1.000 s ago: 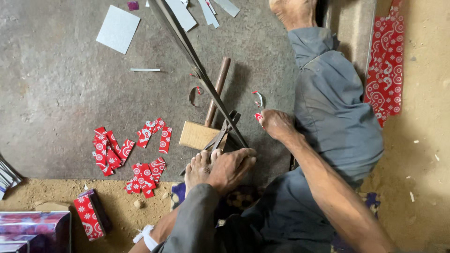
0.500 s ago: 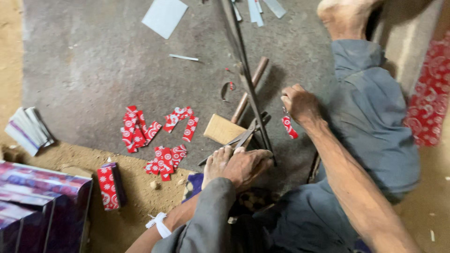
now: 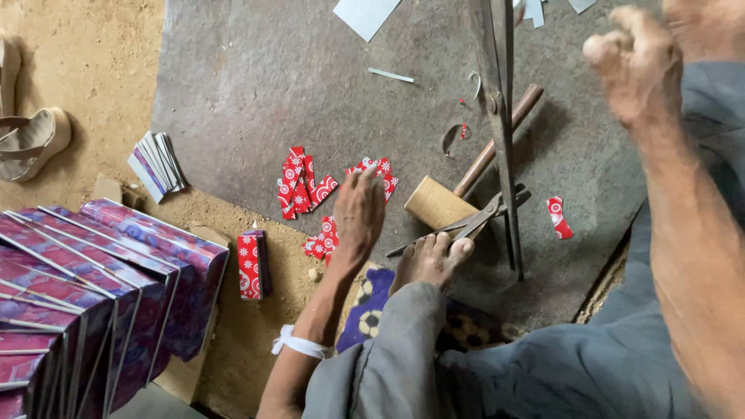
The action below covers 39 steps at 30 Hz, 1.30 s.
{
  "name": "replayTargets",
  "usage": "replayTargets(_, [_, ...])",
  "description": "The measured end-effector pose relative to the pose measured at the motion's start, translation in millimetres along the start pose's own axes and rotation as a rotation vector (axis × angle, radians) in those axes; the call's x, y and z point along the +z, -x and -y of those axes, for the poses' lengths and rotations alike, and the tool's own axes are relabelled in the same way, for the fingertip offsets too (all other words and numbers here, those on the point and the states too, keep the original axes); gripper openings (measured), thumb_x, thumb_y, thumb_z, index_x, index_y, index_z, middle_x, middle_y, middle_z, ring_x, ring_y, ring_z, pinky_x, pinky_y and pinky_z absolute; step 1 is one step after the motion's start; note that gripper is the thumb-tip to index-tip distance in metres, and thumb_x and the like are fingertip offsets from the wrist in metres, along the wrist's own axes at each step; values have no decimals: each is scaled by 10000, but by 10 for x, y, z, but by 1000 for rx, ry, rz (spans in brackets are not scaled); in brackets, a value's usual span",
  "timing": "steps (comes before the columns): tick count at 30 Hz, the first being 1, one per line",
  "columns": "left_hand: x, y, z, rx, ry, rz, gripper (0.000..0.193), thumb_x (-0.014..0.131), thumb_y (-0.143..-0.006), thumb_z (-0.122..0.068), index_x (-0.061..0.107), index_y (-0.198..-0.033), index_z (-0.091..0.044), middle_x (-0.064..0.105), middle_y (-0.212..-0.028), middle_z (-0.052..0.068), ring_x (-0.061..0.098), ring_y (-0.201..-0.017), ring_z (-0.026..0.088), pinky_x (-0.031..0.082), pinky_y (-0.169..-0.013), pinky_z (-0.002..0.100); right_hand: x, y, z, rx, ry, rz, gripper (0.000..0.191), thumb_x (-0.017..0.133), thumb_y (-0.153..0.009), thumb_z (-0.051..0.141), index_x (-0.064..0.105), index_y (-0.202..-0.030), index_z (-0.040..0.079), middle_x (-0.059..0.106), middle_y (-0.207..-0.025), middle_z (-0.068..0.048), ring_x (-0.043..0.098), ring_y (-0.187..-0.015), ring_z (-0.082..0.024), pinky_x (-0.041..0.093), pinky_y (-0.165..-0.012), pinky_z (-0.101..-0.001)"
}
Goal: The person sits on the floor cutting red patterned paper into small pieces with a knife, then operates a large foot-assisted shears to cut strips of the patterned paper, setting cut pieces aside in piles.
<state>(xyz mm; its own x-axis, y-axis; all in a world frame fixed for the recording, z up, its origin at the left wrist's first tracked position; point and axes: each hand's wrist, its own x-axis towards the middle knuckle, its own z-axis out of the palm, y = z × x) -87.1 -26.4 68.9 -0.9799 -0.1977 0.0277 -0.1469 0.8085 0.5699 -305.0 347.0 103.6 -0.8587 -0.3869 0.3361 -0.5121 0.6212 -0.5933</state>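
1. Foot (image 3: 431, 260): bare, and it rests on the lower handle of the shears (image 3: 473, 225). The toes lie close to the pivot. If the handle shifts or the foot slips, I judge a pinch or cut likely.
2. Right hand (image 3: 636, 66): raised high and blurred, with the fingers curled into a loose fist. Whether it grips anything cannot be told. The upright blade (image 3: 500, 116) stands just beside it, so coming down carelessly could catch the forearm on it.
3. Left hand (image 3: 358, 213): fingers spread flat and holding nothing. It lies over the red printed pieces (image 3: 301, 180) scattered on the grey mat (image 3: 233, 93). The pieces look like cut sheet, so the edges may nick the fingertips during gathering. A sweeping grab could also push some off the mat into the sand.
4. Wooden mallet (image 3: 438, 203): lies just beside the left hand with its head touching the shears. A knock from the wrist could roll it onto the foot.
5. Loose red piece (image 3: 557, 217): lies apart, on the far side of the blade. Reaching for it means crossing the shears.
6. Metal curls (image 3: 454, 138): sharp offcuts lie beyond the mallet, a hazard to bare skin.
7. Grey sheets (image 3: 365, 15): lie at the far edge, well apart from both hands.
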Motion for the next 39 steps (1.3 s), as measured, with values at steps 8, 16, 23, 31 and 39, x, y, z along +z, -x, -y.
replayTargets(8, [161, -82, 543, 48, -286, 91, 199, 686, -937, -205, 636, -1040, -43, 603, -1083, 170, 578, -1038, 357, 493, -898, 483, 302, 1319, 763, 559, -176, 148, 316, 716, -1020, 266, 716, -1221, 22, 709, -1002, -116, 640, -883, -214, 526, -795, -348])
replayTargets(16, [19, -290, 581, -11, -213, 218, 300, 739, -837, -244, 594, -1034, -70, 640, -994, 131, 609, -991, 354, 476, -818, 508, 222, 1623, 1145, 619, -277, 161, 371, 663, -979, 304, 705, -1229, 33, 735, -1131, -154, 707, -1014, -256, 543, -885, -362])
replayTargets(23, [136, -268, 687, 42, -224, 135, 197, 692, -934, -222, 645, -1063, -81, 642, -985, 135, 629, -946, 350, 508, -795, 505, 197, 1670, 1167, 525, -205, 180, 379, 655, -1014, 323, 700, -1247, 27, 720, -1171, -172, 694, -1067, -300, 539, -902, -392])
replayTargets(31, [8, -401, 688, 143, -168, 124, 263, 748, -920, -278, 622, -944, -49, 637, -901, 149, 620, -853, 378, 471, -724, 505, 152, 1637, 1199, 582, -255, 125, 420, 666, -997, 334, 689, -1269, 15, 710, -1172, -160, 691, -987, -238, 546, -837, -351])
replayTargets(39, [-267, -51, -15, -534, 1136, 418, 155, 702, -969, -238, 658, -942, -92, 644, -822, -21, 592, -738, 85, 459, -672, 274, 205, 1738, 1497, 647, -657, 29, 358, 673, -1005, 205, 653, -1287, -15, 711, -1071, -61, 680, -922, -100, 553, -832, -256])
